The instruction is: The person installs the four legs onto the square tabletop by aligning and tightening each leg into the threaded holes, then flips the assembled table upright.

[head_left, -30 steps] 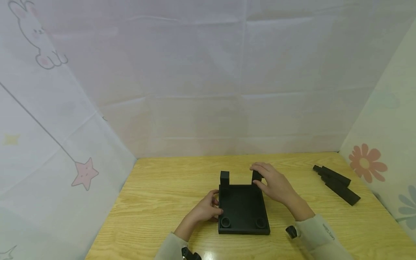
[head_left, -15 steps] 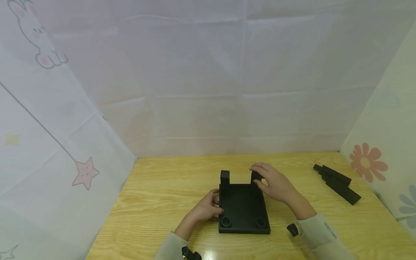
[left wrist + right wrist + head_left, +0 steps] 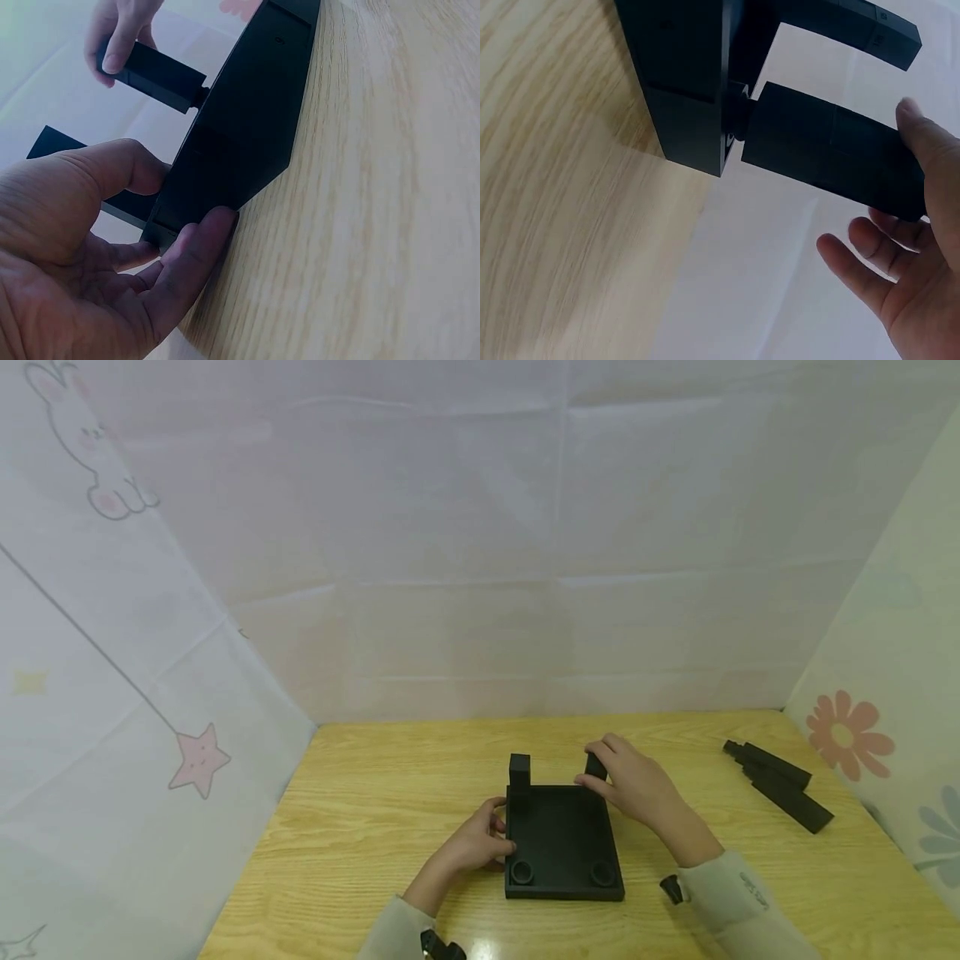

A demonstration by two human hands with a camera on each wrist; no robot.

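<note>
A black tabletop (image 3: 558, 843) lies underside up, rim raised, with round sockets (image 3: 521, 872) at its near corners. My left hand (image 3: 472, 842) grips its left edge, thumb on the rim and fingers against the outer side. One black square table leg (image 3: 519, 774) stands upright at the far left corner. My right hand (image 3: 633, 781) pinches a second leg (image 3: 821, 142) near its top, between thumb and fingers, at the far right corner. In the right wrist view that leg's narrow neck (image 3: 740, 120) meets the corner, with a short part of it showing.
Two more black legs (image 3: 787, 797) lie together on the wooden table (image 3: 360, 827) at the right, one with its stepped narrow end showing. A pale cloth wall (image 3: 480, 635) rises behind the table, with printed cloth at both sides.
The right hand's fingers and thumb have shifted slightly around the leg's top, and the leg's top has moved a little to the right. The left hand and tabletop stay put.
</note>
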